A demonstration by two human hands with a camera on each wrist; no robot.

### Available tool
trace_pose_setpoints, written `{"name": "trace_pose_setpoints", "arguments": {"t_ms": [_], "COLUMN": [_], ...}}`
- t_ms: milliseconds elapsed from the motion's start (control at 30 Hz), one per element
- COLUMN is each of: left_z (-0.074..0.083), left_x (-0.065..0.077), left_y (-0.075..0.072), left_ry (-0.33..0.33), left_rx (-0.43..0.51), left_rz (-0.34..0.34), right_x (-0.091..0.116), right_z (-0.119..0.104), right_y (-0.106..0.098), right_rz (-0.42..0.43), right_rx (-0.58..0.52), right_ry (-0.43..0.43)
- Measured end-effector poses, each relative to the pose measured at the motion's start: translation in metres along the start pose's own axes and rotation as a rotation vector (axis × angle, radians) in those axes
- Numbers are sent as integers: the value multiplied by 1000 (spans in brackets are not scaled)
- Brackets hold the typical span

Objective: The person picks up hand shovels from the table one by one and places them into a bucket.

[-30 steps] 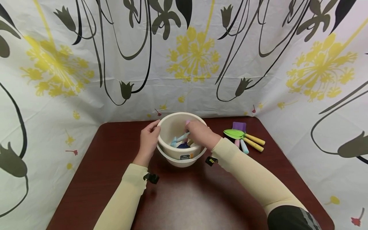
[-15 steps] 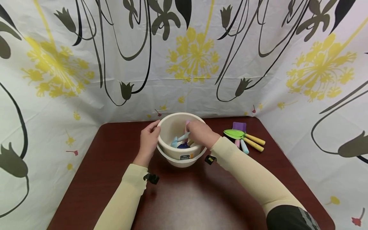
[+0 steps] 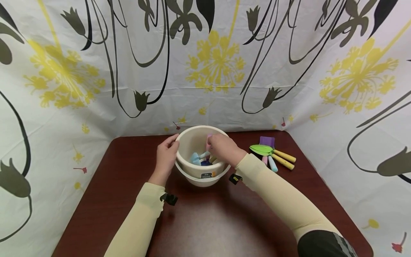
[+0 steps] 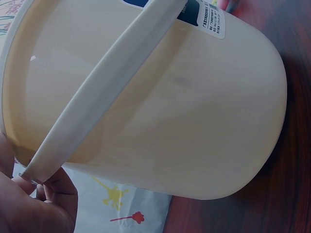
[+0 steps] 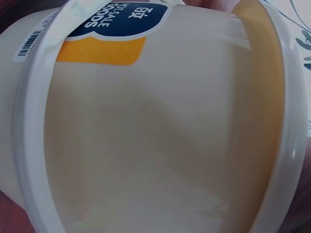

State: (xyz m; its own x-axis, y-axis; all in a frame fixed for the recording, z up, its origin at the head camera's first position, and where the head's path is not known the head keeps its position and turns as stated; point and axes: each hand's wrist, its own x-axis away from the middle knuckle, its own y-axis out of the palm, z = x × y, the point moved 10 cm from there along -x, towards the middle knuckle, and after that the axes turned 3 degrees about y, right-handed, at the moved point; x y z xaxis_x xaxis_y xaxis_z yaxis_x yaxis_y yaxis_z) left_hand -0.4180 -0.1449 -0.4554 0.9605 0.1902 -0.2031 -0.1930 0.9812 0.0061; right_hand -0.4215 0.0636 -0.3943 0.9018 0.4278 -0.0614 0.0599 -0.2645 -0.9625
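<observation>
My left hand [image 3: 167,148] grips the rim of a cream bucket [image 3: 192,142] from the left. In the left wrist view, its thumb and fingers pinch the rim beside the end of the white handle [image 4: 107,92]. My right hand [image 3: 223,146] reaches over the right rim into the bucket, fingertips at an upright pink handle [image 3: 208,142]; I cannot tell whether they grip it. Below them inside lie a light blue toy tool [image 3: 195,158] and a dark blue piece [image 3: 206,162]. The right wrist view shows only the bucket's outer wall [image 5: 146,136] and label [image 5: 131,19].
Right of the bucket, a pile of toy garden tools lies on the dark red table [image 3: 199,221]: a green trowel [image 3: 261,149], a purple piece [image 3: 267,141], yellow handles [image 3: 282,161] and a light blue handle [image 3: 273,164]. A patterned cloth [image 3: 205,103] hangs behind and beside the table.
The light blue tool's handle has sunk away from my right fingers and lies lower in the bucket. More of the pink handle shows. My left hand has stayed on the rim.
</observation>
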Motion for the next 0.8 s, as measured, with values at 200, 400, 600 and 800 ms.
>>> {"name": "trace_pose_setpoints", "arguments": {"t_ms": [200, 400, 600, 800], "left_z": [-1, -1, 0, -1], "left_x": [0, 0, 0, -1], "left_y": [0, 1, 1, 0], "left_ry": [-3, -4, 0, 4], "left_rx": [-3, -3, -1, 3], "left_rz": [-4, -9, -4, -5], "right_x": [-1, 1, 4, 12], "right_z": [0, 0, 8, 21], "right_y": [0, -4, -15, -40], "right_rz": [15, 50, 81, 184], "right_rx": [5, 15, -73, -161], "right_ry": [-10, -18, 20, 20]}}
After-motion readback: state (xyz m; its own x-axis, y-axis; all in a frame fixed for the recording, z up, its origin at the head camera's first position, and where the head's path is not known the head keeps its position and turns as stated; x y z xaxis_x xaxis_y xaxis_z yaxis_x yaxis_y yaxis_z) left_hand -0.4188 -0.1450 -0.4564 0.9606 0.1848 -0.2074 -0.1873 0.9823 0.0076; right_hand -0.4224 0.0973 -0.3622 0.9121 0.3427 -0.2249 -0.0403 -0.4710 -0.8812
